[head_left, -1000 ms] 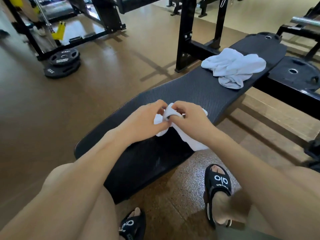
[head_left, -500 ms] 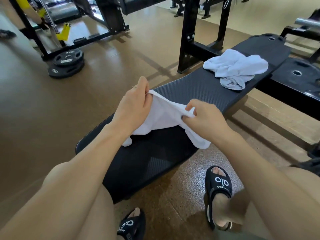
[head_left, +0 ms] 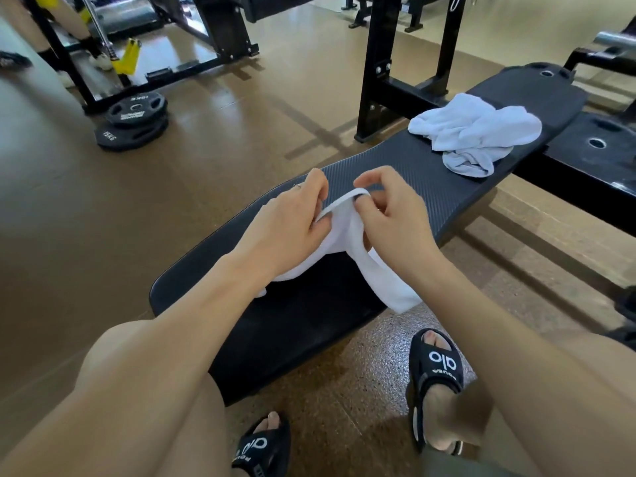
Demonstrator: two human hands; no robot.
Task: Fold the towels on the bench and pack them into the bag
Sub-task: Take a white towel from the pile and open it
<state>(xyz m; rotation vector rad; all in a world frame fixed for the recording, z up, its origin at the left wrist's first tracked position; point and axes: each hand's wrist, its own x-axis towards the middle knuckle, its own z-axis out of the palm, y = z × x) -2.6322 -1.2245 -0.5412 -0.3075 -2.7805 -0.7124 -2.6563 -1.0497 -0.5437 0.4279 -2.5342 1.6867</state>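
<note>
fingers of both hands pinch the white towel (crumpled) above the bench.

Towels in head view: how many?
2. White towel held by both hands, left and right, over the near bench; crumpled towel lies toward its far end. That pile could hide more.

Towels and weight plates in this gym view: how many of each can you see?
White towels: 2, one held by both hands, one crumpled farther along the bench.
Black weight plates stacked on the floor: 2, the 10KG plate and the 15KG plate.
Total: 4.
</note>
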